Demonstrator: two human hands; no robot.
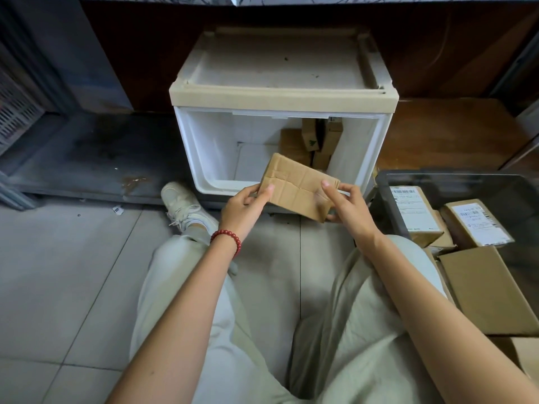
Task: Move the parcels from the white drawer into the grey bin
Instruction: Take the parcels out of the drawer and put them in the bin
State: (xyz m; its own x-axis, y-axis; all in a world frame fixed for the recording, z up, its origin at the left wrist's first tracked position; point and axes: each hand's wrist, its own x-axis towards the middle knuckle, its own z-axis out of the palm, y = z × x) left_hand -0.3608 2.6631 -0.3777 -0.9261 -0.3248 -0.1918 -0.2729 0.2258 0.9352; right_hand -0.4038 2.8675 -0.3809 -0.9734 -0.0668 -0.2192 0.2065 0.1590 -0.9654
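Observation:
I hold a flat brown cardboard parcel (297, 186) in front of the white drawer's (198, 158) open front. My left hand (243, 209) grips its left end and my right hand (348, 207) grips its right end. Several more brown parcels (316, 142) stand at the back right inside the drawer. The grey bin (431, 177) sits on the floor at the right and holds several parcels (417, 214), two of them with white labels facing up.
My legs in pale trousers and a white shoe (183, 204) are on the tiled floor below the drawer. A dark metal platform (87, 158) runs to the left. A wooden surface (449, 132) lies behind the bin.

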